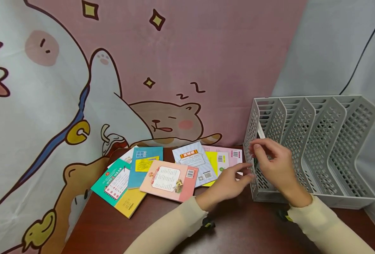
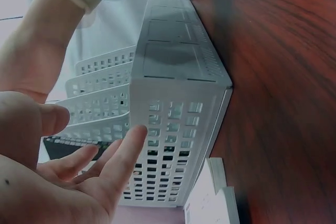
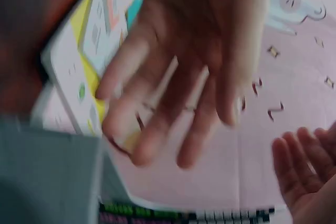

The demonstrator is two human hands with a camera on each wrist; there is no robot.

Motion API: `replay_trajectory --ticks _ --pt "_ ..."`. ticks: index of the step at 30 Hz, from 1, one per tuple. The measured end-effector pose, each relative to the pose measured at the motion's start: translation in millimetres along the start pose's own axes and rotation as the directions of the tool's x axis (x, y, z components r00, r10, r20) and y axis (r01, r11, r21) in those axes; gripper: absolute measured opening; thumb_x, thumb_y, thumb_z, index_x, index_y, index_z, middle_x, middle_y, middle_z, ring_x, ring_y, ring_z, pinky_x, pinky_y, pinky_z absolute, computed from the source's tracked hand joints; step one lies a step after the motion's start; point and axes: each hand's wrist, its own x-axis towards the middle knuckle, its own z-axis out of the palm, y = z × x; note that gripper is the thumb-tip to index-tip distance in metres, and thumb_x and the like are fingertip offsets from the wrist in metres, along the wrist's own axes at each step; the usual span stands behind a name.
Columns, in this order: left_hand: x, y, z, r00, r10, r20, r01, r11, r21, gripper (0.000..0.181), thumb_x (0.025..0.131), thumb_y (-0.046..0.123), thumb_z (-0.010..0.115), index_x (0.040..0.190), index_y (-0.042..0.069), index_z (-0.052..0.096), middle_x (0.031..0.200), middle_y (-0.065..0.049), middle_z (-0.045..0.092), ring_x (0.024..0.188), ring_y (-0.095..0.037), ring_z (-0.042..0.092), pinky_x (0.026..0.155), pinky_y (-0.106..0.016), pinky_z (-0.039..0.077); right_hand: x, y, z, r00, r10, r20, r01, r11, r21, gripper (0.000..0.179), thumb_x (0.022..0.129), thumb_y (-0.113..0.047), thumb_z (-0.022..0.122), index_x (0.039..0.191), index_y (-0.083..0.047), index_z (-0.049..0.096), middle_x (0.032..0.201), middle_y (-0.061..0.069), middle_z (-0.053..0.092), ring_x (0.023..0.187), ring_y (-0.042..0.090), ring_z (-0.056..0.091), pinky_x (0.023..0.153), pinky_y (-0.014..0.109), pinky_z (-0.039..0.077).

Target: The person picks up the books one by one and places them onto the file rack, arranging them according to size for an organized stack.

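A grey perforated file rack with several slanted dividers stands on the right of the table. My left hand is beside its left side wall, fingers extended; whether the fingertips touch the wall I cannot tell. Over the leftmost compartment is my right hand, with relaxed fingers and nothing in them. A dark-covered book stands in that compartment, behind the side wall in the left wrist view. Its lettered edge shows along the bottom of the right wrist view. In the head view my right hand hides most of it.
Left of the rack several thin books lie overlapping: a pink one, a blue one, a green and yellow one, and a pale blue one. A patterned cloth hangs behind the brown table.
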Motion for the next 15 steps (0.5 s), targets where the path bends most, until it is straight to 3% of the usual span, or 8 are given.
replay_trajectory --ticks 6,9,12,15 --pt "-7.9 -3.4 -14.5 1.0 0.017 -0.022 -0.02 0.993 -0.119 0.036 0.11 0.027 0.067 0.143 0.011 0.071 0.132 -0.008 0.078 0.092 -0.02 0.083 0.077 -0.023 0.065 -17.9 -11.3 15.9 0.97 0.155 0.185 -0.157 0.988 -0.003 0.016 0.106 -0.004 0.069 0.113 -0.009 0.082 0.099 0.006 0.082 0.079 0.002 0.071 0.072 0.012 0.055" --pt "-12.5 -10.2 -25.6 0.999 0.011 -0.035 -0.017 0.987 -0.159 0.034 0.11 0.025 0.067 0.14 0.01 0.071 0.129 -0.012 0.078 0.087 -0.021 0.084 0.077 -0.03 0.068 -25.6 -12.5 24.0 0.949 0.205 0.238 -0.21 0.978 -0.002 0.015 0.107 -0.006 0.068 0.114 -0.01 0.081 0.1 0.007 0.083 0.079 0.006 0.073 0.066 0.016 0.054" --pt "-17.4 -19.6 -39.0 0.998 0.015 -0.057 -0.023 0.991 -0.135 0.035 0.11 0.026 0.066 0.141 0.012 0.072 0.128 -0.015 0.079 0.085 -0.024 0.084 0.076 -0.035 0.069 -32.6 -12.1 32.6 0.929 0.252 0.27 -0.27 0.963 0.027 0.015 0.108 -0.006 0.067 0.115 -0.008 0.08 0.099 0.01 0.082 0.081 0.009 0.075 0.067 0.019 0.057" --pt "-24.0 -27.9 -54.4 0.996 0.014 -0.087 -0.022 0.995 -0.095 0.036 0.111 0.027 0.065 0.143 0.012 0.072 0.132 -0.015 0.079 0.092 -0.03 0.085 0.077 -0.038 0.069 -38.5 -10.2 42.0 0.888 0.325 0.327 -0.363 0.93 0.062 0.019 0.107 -0.003 0.064 0.12 -0.006 0.078 0.103 0.015 0.081 0.083 0.015 0.077 0.072 0.022 0.062"
